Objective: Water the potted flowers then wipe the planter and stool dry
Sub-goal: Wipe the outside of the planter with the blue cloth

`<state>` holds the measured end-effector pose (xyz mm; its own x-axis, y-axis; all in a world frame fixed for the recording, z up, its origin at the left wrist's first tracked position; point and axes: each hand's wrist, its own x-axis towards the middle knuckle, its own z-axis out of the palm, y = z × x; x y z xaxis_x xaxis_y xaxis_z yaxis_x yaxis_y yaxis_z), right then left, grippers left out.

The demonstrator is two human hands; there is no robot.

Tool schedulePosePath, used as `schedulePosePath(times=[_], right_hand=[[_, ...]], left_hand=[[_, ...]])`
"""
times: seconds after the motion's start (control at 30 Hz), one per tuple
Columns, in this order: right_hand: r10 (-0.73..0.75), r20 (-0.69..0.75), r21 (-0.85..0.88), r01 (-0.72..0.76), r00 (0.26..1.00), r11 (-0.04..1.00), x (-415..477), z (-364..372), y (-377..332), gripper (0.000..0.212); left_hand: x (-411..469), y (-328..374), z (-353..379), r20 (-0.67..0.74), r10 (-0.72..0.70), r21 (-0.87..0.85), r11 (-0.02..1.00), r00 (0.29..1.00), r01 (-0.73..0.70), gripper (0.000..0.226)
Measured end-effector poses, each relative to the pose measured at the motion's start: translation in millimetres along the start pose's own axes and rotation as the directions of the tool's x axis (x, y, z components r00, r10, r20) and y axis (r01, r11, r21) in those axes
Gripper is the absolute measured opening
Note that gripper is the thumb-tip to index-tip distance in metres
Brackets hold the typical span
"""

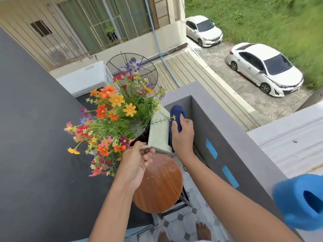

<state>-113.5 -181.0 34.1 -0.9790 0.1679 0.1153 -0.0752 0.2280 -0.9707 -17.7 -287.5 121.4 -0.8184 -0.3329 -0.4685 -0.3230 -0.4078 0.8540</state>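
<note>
A pale grey square planter (160, 132) full of orange, red and purple flowers (111, 119) is lifted and tilted to the left above a round wooden stool (160, 186). My left hand (135, 165) grips the planter's near corner. My right hand (182, 135) presses a dark blue cloth (176, 112) against the planter's right side. Water droplets speckle the stool's far part.
A blue watering can (300, 199) stands on the grey balcony wall (232, 130) at the right. A dark wall closes the left side. Tiled floor and my bare feet (202, 230) show below. Beyond the wall lie rooftops and parked white cars (265, 69).
</note>
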Motion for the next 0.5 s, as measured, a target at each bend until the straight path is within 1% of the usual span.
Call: schedulePosePath(times=[0.13, 0.17, 0.27, 0.33, 0.43, 0.5], right_hand=[[-0.160, 0.024, 0.022, 0.159, 0.987, 0.987, -41.5, 1.8, -14.0, 0.041], [-0.178, 0.024, 0.040, 0.177, 0.984, 0.983, -46.5, 2.7, -21.9, 0.041], [-0.190, 0.025, 0.145, 0.185, 0.981, 0.972, -48.3, 4.6, -47.4, 0.038], [-0.201, -0.010, 0.175, 0.200, 0.980, 0.964, -37.2, 3.3, -59.4, 0.038], [-0.167, -0.018, 0.137, 0.168, 0.986, 0.976, 1.4, -2.9, -64.6, 0.035], [-0.131, 0.039, 0.063, 0.128, 0.991, 0.990, 34.9, -9.5, -64.7, 0.022]], left_hand=[[11.4, 1.0, 0.8, -0.074, 0.032, 0.045, 0.999, 0.997, -0.029, 0.019], [13.4, -0.6, 1.0, -0.085, 0.041, 0.066, 0.997, 0.996, -0.035, 0.020], [15.6, -3.5, 2.3, -0.085, 0.065, 0.115, 0.992, 0.994, -0.055, 0.024], [15.7, -1.6, 2.3, -0.072, 0.064, 0.122, 0.991, 0.995, -0.055, 0.023], [11.3, 3.9, -4.0, -0.029, 0.031, 0.235, 0.972, 0.999, -0.024, 0.023], [6.9, 8.1, -10.0, -0.001, 0.006, 0.292, 0.956, 1.000, -0.006, 0.022]])
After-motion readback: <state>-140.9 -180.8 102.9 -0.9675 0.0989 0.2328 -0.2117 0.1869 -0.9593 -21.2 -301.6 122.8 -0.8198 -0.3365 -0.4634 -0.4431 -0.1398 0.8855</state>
